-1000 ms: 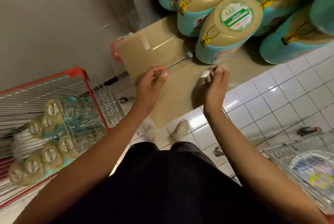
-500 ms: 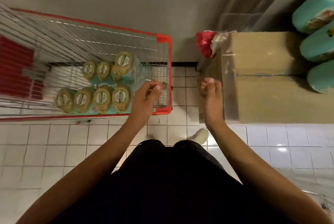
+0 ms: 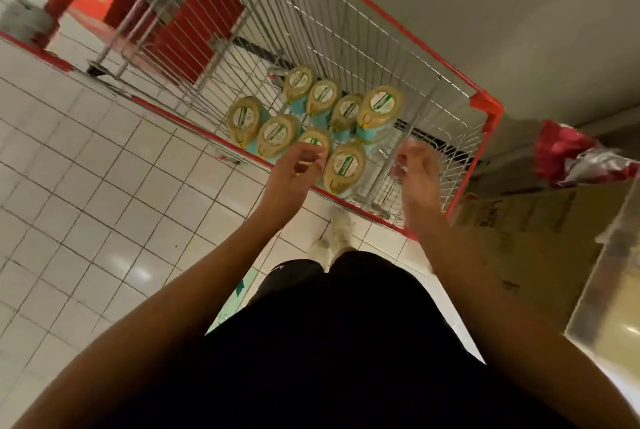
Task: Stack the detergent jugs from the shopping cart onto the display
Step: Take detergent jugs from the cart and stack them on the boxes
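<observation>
- The wire shopping cart [image 3: 485,106], trimmed in red, stands on the white tiled floor [image 3: 86,186] in front of the person, with its far side close to a grey wall.
- Eight detergent jugs [image 3: 277,136] stand upright in the cart's basket, packed in two rows towards its right end. Each shows a tan top with a round green-and-white label and a teal body below.
- The left hand [image 3: 294,174] hangs over the near row with its fingers loosely curled. It holds nothing, and its fingertips are just above the third jug of that row.
- The nearest jug [image 3: 344,165] sits between the two hands, beside the cart's near rim.
- The right hand [image 3: 417,170] is over the cart's right end and is blurred. Its fingers look loosely bent with nothing in them. Whether it touches the wire cannot be told.
- A cardboard box [image 3: 540,221] stands just right of the cart, with crumpled red plastic [image 3: 557,151] at its far edge.
- A pale shoe [image 3: 337,231] shows below the cart's rim, between the forearms.
</observation>
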A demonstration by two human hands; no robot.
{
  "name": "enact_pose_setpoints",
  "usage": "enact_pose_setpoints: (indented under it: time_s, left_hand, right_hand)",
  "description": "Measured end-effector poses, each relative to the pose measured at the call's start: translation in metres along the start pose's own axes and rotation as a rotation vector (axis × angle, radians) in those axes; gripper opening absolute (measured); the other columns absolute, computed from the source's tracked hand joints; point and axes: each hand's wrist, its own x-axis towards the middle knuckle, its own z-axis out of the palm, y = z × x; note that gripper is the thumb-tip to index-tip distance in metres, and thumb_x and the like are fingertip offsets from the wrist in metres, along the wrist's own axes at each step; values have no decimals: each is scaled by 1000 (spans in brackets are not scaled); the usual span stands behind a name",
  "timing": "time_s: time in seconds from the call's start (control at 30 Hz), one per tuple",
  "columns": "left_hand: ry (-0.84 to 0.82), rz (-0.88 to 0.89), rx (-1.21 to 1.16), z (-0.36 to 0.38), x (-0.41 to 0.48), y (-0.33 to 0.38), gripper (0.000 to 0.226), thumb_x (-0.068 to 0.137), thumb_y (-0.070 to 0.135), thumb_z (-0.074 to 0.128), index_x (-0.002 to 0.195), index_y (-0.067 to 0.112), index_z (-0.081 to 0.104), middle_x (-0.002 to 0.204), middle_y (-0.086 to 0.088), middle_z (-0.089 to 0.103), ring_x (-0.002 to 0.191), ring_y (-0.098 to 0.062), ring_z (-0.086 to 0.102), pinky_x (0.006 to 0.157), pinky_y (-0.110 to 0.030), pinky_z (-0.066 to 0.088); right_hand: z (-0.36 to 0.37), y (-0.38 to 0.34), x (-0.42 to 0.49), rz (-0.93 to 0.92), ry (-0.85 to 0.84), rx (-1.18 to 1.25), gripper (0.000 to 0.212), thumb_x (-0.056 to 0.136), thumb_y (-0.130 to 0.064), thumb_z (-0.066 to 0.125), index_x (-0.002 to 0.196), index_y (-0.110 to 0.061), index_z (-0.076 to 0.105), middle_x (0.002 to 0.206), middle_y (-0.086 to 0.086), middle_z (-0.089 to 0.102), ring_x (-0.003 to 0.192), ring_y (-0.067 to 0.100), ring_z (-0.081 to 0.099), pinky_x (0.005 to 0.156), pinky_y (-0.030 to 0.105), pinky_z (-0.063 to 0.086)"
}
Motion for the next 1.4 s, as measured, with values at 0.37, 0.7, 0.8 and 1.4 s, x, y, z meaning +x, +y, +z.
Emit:
enact_pose_setpoints:
  time_s: [0.37,0.7,0.8,1.4]
  left_hand:
    - [-31,-177,66,31,108,-2,29,96,8,70,106,34,65,99,11,70,77,6,66,72,-24,54]
    - [-134,-651,-208,106,226,-69,10,109,17,53,111,13,62,105,-8,67,92,-27,68,69,-34,54]
    - [-103,-755,-207,124,257,-91,25,109,18,52,127,3,59,106,-9,64,89,-24,64,69,-35,54]
    - [-125,-1033,-501,192,356,-166,36,113,35,47,145,19,48,159,-14,45,139,-39,49,107,-57,53]
  right_hand:
    - [14,-5,157,140,-91,-367,26,107,-17,51,131,-9,54,120,7,61,83,7,54,68,28,46]
    - [28,16,299,113,-90,-629,27,101,-6,50,127,-5,54,137,20,55,122,32,60,101,49,55]
    - [34,35,337,66,-122,-822,38,108,-15,50,140,5,47,147,25,45,134,38,51,110,49,48]
    - [58,125,421,88,-22,-773,37,111,-41,41,133,-14,57,127,6,63,111,22,65,96,39,58]
